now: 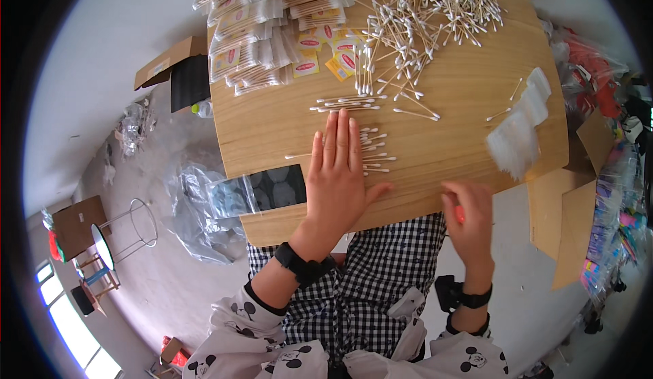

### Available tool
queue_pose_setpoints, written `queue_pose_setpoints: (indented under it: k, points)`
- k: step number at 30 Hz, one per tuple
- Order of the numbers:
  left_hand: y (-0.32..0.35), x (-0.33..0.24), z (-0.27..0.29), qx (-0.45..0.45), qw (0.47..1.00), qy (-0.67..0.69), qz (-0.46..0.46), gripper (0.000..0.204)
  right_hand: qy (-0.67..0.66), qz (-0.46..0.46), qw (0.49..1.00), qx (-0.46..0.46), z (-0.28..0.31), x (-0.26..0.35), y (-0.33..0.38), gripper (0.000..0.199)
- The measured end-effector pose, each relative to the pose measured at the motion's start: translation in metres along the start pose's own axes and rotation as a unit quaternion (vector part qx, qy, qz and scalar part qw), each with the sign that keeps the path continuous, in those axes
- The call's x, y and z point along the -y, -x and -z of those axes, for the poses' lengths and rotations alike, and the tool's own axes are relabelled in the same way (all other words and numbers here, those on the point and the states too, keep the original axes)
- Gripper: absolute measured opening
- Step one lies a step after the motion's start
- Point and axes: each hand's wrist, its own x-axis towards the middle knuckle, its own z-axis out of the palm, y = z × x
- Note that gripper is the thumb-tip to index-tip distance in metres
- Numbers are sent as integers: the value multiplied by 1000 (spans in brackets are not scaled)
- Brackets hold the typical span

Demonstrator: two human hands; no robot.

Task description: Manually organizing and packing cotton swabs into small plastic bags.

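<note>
Resting in the left of the frame, a crumpled clear plastic bag (187, 202) lies beside the wooden table (449, 141). Stacked at the upper left of the tabletop are many filled clear packets (238, 32), and just right of them lie yellow cards (306, 64). A dark sheet (279, 187) with grey shapes reaches in over the table's left edge, ending just beside the left hand (337, 188). That hand presses flat near the middle, its fingers straight and nearly together, the thumb out to the right. A group of cotton swabs (377, 160) lies under it, tips showing on its right; a small row of swabs (348, 102) lies just above the fingertips. A large swab pile (435, 15) spreads across the upper right of centre. Below it, by the lower table edge, the right hand (473, 216) curls inward; something red shows at its fingers, but I cannot tell whether it is pinched. Farther right lie translucent sleeves (513, 141), then an open cardboard box (544, 209).
</note>
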Motion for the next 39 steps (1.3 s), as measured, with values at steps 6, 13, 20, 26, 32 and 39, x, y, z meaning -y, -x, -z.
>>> queue_pose_setpoints:
  k: [6,13,20,26,32,39]
  points:
    - [23,-8,0,26,999,33,11,116,-248,-21,967,-57,-50,44,-26,23]
    - [42,30,33,-186,927,298,130,63,-478,-112,861,-128,-78,49,-31,35]
    - [40,73,38,-104,966,208,111,15,-419,-73,900,-95,-83,48,-31,36]
    - [37,78,39,-79,979,176,66,15,-186,36,981,-47,-84,64,-43,43]
    - [30,77,51,-91,979,173,54,14,-222,12,973,-69,-80,59,-39,41]
    - [-21,65,27,-105,977,185,-32,12,-238,-19,968,-74,-74,50,-30,39]
